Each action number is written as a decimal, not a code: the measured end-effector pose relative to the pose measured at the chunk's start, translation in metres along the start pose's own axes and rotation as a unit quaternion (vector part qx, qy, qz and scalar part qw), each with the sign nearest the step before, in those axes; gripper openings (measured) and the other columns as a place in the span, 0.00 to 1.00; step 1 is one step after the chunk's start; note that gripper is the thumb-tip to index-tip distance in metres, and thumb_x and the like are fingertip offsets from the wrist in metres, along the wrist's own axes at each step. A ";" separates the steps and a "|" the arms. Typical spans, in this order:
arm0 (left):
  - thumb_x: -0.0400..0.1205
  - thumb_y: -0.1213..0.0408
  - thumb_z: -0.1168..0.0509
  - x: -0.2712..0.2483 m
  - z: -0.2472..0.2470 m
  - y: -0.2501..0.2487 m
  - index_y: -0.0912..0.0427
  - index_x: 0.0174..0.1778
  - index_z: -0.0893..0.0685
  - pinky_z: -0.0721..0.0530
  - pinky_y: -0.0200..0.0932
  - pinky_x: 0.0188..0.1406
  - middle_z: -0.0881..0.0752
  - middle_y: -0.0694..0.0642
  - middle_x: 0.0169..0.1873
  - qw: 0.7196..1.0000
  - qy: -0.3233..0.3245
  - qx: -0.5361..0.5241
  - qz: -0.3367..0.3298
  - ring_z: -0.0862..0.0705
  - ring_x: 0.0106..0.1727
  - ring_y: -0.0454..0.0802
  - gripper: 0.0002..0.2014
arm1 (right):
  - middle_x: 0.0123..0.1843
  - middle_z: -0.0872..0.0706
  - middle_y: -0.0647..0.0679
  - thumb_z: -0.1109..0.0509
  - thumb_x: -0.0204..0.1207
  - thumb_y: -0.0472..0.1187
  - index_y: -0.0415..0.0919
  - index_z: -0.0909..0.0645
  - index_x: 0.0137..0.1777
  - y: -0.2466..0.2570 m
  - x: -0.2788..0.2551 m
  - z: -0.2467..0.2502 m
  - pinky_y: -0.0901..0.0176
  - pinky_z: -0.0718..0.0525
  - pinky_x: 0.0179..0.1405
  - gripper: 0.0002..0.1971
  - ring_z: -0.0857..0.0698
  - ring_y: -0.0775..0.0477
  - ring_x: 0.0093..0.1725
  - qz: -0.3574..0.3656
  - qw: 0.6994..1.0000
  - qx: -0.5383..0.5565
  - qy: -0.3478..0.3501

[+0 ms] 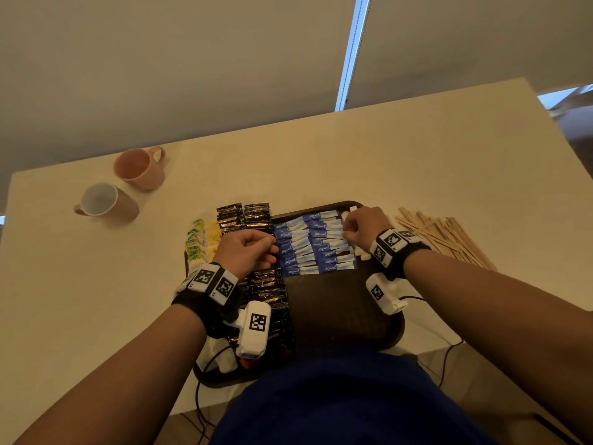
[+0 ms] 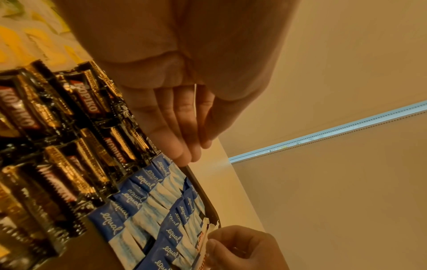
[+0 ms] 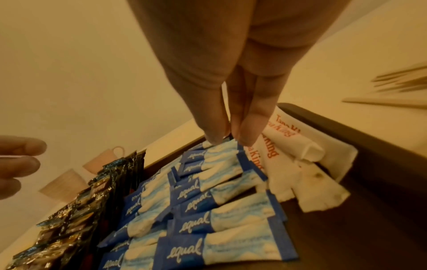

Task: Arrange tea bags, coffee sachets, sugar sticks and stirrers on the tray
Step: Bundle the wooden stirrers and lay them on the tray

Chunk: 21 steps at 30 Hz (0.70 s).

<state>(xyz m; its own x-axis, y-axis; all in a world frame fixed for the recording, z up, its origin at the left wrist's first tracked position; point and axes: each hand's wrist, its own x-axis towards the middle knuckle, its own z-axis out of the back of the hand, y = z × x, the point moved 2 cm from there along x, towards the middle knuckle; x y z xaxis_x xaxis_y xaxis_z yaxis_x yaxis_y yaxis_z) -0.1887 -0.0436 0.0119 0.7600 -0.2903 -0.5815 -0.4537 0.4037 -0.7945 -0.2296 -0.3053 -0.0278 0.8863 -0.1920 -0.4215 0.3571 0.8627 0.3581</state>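
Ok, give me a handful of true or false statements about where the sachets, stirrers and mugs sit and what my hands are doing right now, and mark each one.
1. The wooden stirrers already lie on the tray. False: they lie on the table, to the right of the tray.
2. The blue Equal sachets lie in rows on the tray. True.
3. The right hand touches the right end of the blue rows with its fingertips. True.
4. Both mugs stand on the tray. False: the pink mug and the brown mug stand on the table, far left.
5. The black Kopiko sachets lie left of the blue ones. True.
6. The left hand holds a stirrer. False: no stirrer is in it.
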 end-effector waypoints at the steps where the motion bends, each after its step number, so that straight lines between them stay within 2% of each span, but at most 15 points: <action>1: 0.85 0.70 0.35 -0.001 0.000 0.000 0.61 0.47 0.13 0.12 0.41 0.37 0.09 0.60 0.41 1.000 0.000 0.001 0.000 0.12 0.36 0.49 0.06 | 0.48 0.10 0.46 0.26 0.77 0.42 0.39 0.10 0.50 -0.002 -0.003 -0.001 0.60 0.18 0.48 0.07 0.14 0.48 0.48 -0.006 1.000 0.007 -0.004; 5: 0.85 0.69 0.35 -0.002 -0.002 -0.002 0.60 0.47 0.13 0.12 0.40 0.35 0.09 0.58 0.40 1.000 -0.001 0.007 0.002 0.12 0.35 0.50 0.05 | 0.47 0.09 0.46 0.27 0.78 0.42 0.39 0.09 0.48 -0.008 -0.018 0.000 0.62 0.23 0.44 0.08 0.15 0.49 0.47 -0.024 0.999 0.031 -0.014; 11: 0.85 0.68 0.34 -0.003 -0.008 -0.007 0.60 0.47 0.12 0.13 0.42 0.36 0.09 0.57 0.41 1.000 0.010 0.009 0.000 0.12 0.37 0.50 0.06 | 0.53 0.10 0.45 0.27 0.78 0.42 0.41 0.10 0.52 -0.016 -0.051 -0.004 0.57 0.17 0.53 0.08 0.15 0.47 0.52 -0.076 0.995 0.059 0.003; 14: 0.85 0.67 0.34 -0.001 -0.018 -0.011 0.61 0.50 0.12 0.14 0.40 0.35 0.09 0.57 0.41 0.999 0.027 0.019 -0.004 0.12 0.37 0.49 0.06 | 0.54 0.10 0.46 0.27 0.78 0.42 0.41 0.10 0.53 -0.022 -0.065 -0.005 0.59 0.20 0.52 0.08 0.15 0.48 0.52 -0.097 0.993 0.072 0.001; 17: 0.85 0.67 0.34 0.002 -0.031 -0.017 0.60 0.48 0.13 0.13 0.39 0.34 0.09 0.58 0.42 0.999 0.042 0.021 -0.007 0.12 0.36 0.49 0.05 | 0.50 0.10 0.47 0.27 0.77 0.42 0.41 0.09 0.50 -0.032 -0.075 -0.005 0.60 0.22 0.47 0.07 0.16 0.50 0.48 -0.114 0.989 0.093 -0.023; 21: 0.85 0.66 0.34 0.000 -0.047 -0.023 0.60 0.50 0.13 0.13 0.42 0.39 0.09 0.59 0.45 0.999 0.047 0.025 -0.007 0.13 0.39 0.50 0.05 | 0.45 0.10 0.47 0.28 0.77 0.42 0.41 0.10 0.45 -0.050 -0.086 -0.004 0.60 0.23 0.44 0.06 0.15 0.49 0.46 -0.123 0.987 0.094 -0.034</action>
<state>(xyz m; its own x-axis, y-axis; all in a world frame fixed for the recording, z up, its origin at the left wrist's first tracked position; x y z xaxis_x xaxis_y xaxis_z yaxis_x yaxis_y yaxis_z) -0.2002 -0.0940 0.0215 0.7179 -0.3750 -0.5865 -0.4179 0.4417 -0.7939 -0.3246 -0.3300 -0.0123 0.7812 -0.4214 -0.4606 0.6069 0.6857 0.4019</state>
